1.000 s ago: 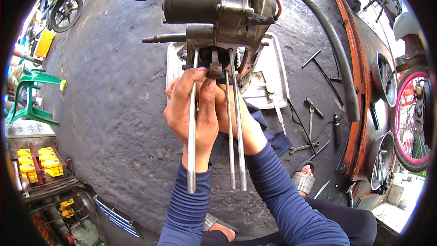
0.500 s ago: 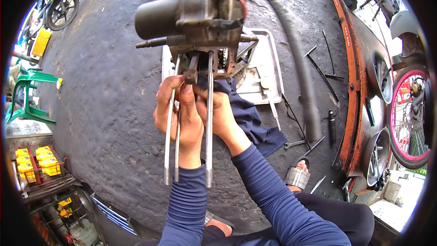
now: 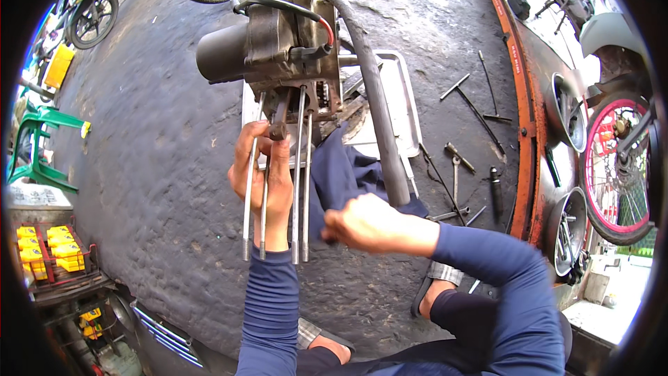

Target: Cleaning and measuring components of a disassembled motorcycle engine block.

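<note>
A grimy engine block (image 3: 285, 49) with a dark round cylinder on its left side is tilted up before me. Several long metal studs (image 3: 298, 181) point from it toward me. My left hand (image 3: 277, 188) reaches up between the studs, its fingers closed about the end of the connecting rod (image 3: 279, 125). Apart from the engine, my right hand (image 3: 376, 226) is over the near edge of a dark blue cloth (image 3: 344, 167), slightly blurred. Its fingers are curled together, and what they hold, if anything, I cannot make out. A thick dark hose (image 3: 376, 104) arches down beside the engine.
Behind the engine lies a metal tray (image 3: 412, 97). T-handle wrenches (image 3: 480, 122), a spanner (image 3: 456, 179) and other tools lie on the dark floor to the right, before an orange metal beam (image 3: 518, 97). A green plastic stool (image 3: 42, 146) and yellow boxes (image 3: 66, 247) are at left.
My right hand has moved away from the connecting rod, toward me and to the right over the cloth. The left hand keeps its hold. The engine appears slightly lower and farther left.
</note>
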Motion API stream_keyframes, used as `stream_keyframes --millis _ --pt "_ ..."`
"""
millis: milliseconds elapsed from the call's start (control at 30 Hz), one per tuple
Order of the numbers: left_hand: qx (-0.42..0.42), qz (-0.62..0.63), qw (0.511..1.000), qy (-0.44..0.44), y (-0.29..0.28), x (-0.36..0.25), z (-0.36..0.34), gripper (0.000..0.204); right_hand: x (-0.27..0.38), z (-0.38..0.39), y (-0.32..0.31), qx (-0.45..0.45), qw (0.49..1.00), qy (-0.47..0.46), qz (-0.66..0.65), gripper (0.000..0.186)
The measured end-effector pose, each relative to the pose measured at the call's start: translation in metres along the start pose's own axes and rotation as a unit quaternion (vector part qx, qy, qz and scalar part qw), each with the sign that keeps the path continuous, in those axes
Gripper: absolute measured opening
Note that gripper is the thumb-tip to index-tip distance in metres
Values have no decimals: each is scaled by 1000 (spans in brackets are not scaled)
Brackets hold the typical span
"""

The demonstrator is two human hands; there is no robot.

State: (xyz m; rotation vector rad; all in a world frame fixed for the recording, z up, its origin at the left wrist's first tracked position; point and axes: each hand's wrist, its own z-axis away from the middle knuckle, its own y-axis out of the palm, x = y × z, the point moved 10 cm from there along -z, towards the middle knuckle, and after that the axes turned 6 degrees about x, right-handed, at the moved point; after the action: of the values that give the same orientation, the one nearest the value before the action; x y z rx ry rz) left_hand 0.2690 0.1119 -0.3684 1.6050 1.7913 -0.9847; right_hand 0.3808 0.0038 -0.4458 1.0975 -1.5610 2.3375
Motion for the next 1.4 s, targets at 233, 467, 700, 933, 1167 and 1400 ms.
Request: stream_keyframes --millis 233,467,700,933,1167,1400 --pt "8 -28 999 25 17 -27 -29 31 111 120 -11 243 950 -93 -173 32" --pt "26 -17 999 14 29 -36 -36 30 -3 200 -7 234 943 85 -221 73" --pt "101 -46 994 -9 44 -42 -30 58 -228 358 23 -98 835 538 -62 26" --pt "124 -162 979 -19 19 -30 8 66 -199 210 22 -140 942 302 -41 24" --pt "30 48 974 -219 14 23 66 39 -194 54 66 -4 974 212 73 24" --pt "-20 218 932 -290 1 48 63 14 -202 45 81 62 967 237 68 26"
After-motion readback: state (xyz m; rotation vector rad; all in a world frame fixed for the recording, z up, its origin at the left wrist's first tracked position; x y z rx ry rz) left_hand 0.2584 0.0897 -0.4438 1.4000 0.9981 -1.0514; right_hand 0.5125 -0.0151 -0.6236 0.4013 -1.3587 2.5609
